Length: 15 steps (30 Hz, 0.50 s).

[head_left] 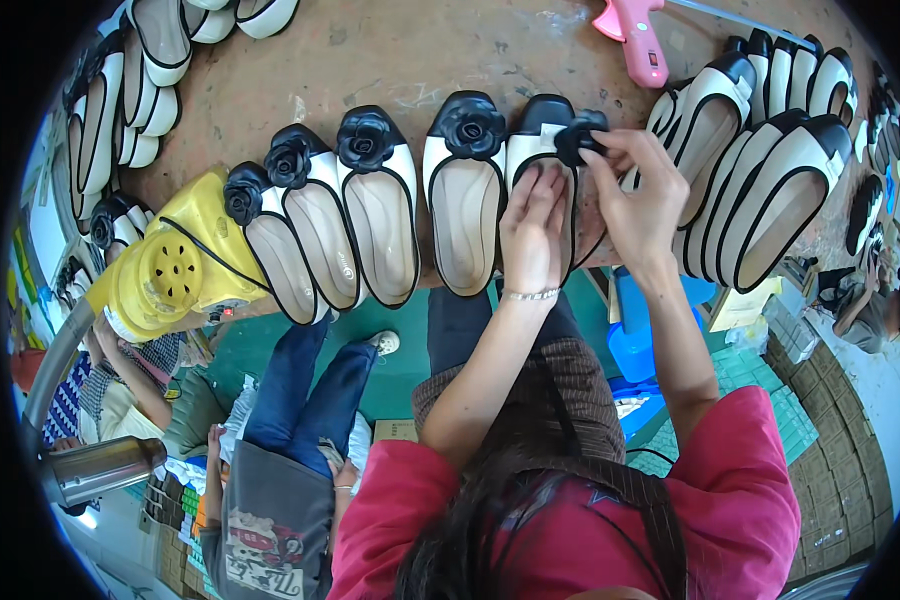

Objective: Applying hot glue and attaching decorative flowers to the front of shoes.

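Note:
My right hand [648, 190] pinches a black flower ornament [577, 138] between thumb and fingers, at the toe of a white flat shoe with a black toe cap [547, 107]. A small white patch shows on that toe beside the flower. My left hand [533, 232] lies over the same shoe's opening, fingers stretched toward the toe and covering part of the insole. Just left of it is a similar shoe [465, 225] with a black flower on its toe. Further left, several more flowered shoes [380, 235] stand side by side, toes pointing away from me.
A pink glue gun [638, 45] lies at the far right-centre of the brown table [390, 50]. Stacked shoes [770, 205] crowd the right; more [95, 120] fill the far left. A yellow blower-like machine [185, 255] with a metal pipe stands left. A co-worker [275, 520] is nearby.

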Motion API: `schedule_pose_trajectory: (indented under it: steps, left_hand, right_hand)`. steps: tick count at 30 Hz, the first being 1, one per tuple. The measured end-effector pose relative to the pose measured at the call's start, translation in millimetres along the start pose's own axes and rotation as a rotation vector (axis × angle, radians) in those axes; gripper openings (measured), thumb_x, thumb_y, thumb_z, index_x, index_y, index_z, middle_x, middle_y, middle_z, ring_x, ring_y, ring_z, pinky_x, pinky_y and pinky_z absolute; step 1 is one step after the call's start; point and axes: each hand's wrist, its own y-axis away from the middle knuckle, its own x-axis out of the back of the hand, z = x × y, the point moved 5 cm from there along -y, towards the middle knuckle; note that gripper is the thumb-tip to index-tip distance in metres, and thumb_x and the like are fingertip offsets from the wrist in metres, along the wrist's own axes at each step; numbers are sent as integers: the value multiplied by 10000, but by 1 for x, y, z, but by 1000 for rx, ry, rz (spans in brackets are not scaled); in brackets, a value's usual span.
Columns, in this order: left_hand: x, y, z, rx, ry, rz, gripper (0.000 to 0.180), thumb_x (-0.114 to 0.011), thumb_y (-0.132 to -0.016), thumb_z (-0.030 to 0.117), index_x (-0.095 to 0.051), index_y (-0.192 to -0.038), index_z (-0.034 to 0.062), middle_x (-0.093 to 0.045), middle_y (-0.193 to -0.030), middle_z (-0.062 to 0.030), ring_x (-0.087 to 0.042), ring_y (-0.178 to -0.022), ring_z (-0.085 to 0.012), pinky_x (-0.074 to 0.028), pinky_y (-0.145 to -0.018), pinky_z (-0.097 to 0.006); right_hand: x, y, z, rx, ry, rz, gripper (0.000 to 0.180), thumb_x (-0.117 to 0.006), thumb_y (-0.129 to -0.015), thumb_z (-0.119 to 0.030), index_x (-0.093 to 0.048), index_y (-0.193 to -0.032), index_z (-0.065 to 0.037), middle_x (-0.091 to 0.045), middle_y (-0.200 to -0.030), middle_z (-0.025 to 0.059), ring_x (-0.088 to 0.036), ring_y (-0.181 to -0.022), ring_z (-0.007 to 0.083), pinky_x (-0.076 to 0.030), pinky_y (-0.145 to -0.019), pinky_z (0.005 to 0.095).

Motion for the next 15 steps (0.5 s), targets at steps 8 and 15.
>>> schedule_pose_trajectory:
  steps: [8,15]
  left_hand:
    - [-3,-41,-19,-41,343,-96,212,-468,-865,-39,-534,-1066,-35,-595,-1058,-114,-584,-982,-194,-474,-903,-315]
    - [-12,-46,-22,20,406,17,195,-489,-960,156,-569,-1054,5,-616,-1009,-90,-588,-970,-182,-475,-861,-313]
  right_hand:
    - [-40,-1,26,49,55,-86,144,-680,-720,-7,-636,-857,-18,-606,-810,116,-604,-715,288,-496,-646,363]
    - [-50,-3,32,15,34,-69,126,-676,-721,-1,-636,-841,-8,-611,-810,124,-614,-741,292,-504,-654,359]
